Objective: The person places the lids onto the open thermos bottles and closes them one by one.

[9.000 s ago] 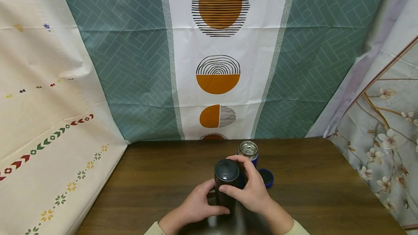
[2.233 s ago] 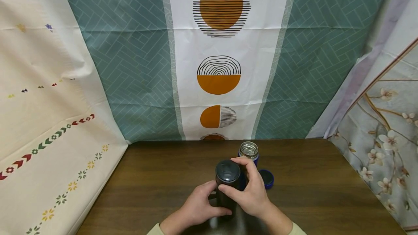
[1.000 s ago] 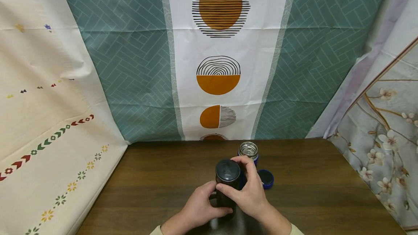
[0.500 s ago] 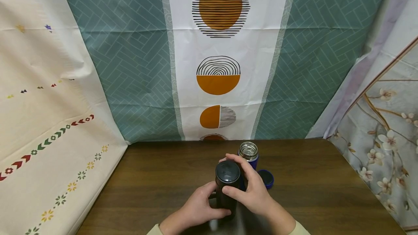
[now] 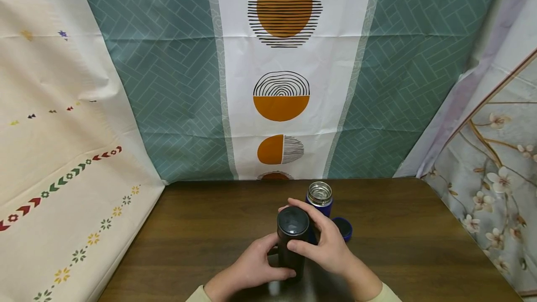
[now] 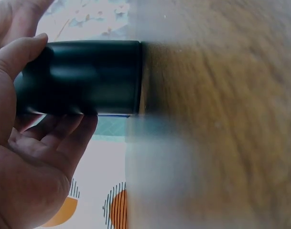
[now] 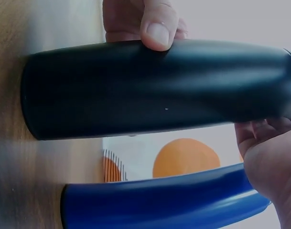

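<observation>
A black thermos flask (image 5: 289, 256) stands upright on the table near its front, a shiny round lid (image 5: 292, 220) on top. My left hand (image 5: 258, 264) grips its lower body from the left, thumb on the near side. Around the top, my right hand (image 5: 329, 248) holds the lid, thumb in front and fingers reaching behind. In the left wrist view the base of the flask (image 6: 88, 78) rests on the wood. The right wrist view has my left thumb pressed against the flask (image 7: 135, 90). Part of the right fingers is hidden behind the lid.
Just behind the right hand stands a blue thermos flask (image 5: 320, 209), uncapped, with its steel mouth showing. A blue-rimmed dark cap (image 5: 343, 229) lies to its right. The wooden table (image 5: 201, 227) meets hanging patterned cloths at the back and sides.
My right hand has shifted its hold on the lid: its fingers now reach farther behind the top and the thumb sits farther right. The left hand and the black flask stay in place.
</observation>
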{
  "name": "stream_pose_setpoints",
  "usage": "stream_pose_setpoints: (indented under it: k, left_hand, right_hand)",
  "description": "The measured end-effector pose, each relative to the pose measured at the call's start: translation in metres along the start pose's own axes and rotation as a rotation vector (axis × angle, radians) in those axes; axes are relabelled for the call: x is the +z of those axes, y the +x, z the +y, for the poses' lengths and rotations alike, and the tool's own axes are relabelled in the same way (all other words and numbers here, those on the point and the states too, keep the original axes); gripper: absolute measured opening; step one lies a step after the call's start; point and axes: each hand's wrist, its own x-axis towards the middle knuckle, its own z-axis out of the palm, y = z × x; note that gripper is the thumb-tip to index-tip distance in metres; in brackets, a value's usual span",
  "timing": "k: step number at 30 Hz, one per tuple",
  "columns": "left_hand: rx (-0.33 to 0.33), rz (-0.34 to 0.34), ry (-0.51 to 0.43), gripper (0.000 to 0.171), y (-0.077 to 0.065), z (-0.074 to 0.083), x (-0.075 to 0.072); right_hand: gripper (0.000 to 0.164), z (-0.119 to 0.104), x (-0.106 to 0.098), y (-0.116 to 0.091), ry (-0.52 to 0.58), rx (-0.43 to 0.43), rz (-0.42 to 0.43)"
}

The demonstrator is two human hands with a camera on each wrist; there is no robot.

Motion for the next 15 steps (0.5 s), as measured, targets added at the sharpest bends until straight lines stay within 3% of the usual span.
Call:
stream_pose_setpoints:
  k: [8, 15]
  left_hand:
    - [-0.018, -0.010, -0.005, 0.074, 0.0010, -0.0005, -0.0007]
    - [-0.020, -0.017, -0.001, 0.075, 0.0010, 0.0004, -0.0011]
  right_hand:
    - [0.080, -0.0002, -0.0022, -0.0005, 0.017, 0.044, -0.022]
    - [0.079, -0.0019, -0.0031, -0.0003, 0.017, 0.028, -0.031]
